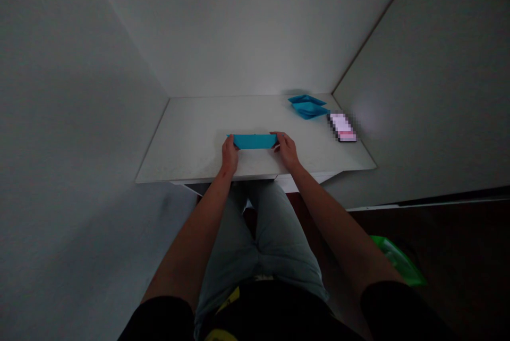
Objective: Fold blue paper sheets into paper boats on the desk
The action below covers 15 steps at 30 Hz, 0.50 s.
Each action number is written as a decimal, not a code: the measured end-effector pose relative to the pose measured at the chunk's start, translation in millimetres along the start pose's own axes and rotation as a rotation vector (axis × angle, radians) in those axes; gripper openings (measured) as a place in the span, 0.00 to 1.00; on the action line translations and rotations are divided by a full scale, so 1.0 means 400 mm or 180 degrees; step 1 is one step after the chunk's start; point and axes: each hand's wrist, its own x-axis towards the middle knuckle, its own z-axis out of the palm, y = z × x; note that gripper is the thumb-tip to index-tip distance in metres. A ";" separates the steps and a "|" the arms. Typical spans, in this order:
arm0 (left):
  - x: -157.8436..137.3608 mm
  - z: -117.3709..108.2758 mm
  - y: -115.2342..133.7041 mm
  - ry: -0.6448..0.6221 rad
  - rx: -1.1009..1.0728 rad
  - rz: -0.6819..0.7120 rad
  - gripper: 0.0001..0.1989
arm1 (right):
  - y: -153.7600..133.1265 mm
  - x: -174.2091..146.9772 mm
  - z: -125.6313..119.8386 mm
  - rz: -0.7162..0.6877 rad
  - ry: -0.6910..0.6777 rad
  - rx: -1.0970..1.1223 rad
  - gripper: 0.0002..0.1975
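A folded strip of blue paper (255,142) stretches between my two hands, just above the front part of the white tabletop. At its left end, my left hand (230,154) grips the paper with the thumb along the near side. My right hand (286,148) is closed on the right end, its fingers bent round behind the paper. The ends of the strip look slanted, and part of each is hidden by my fingers.
Folded blue paper boats (307,107) sit at the back right of the white table (191,139). A phone with a lit, blurred screen (342,127) lies beside them. Walls border the table's back and sides. A green container (398,261) stands on the floor at right.
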 end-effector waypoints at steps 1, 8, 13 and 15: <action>0.001 0.002 0.000 0.0115 -0.0103 -0.0078 0.28 | -0.001 0.001 0.001 0.0000 -0.0025 -0.0025 0.38; -0.005 0.002 0.011 0.0692 -0.0116 -0.0096 0.24 | -0.003 -0.008 0.003 0.0021 -0.0169 0.0014 0.36; -0.021 0.000 0.037 0.0851 0.0357 -0.0108 0.27 | 0.003 -0.029 -0.004 -0.0169 -0.0300 -0.0146 0.27; -0.026 0.002 0.047 0.0880 0.0480 -0.0177 0.26 | 0.005 -0.041 -0.017 -0.0136 -0.0393 -0.0232 0.25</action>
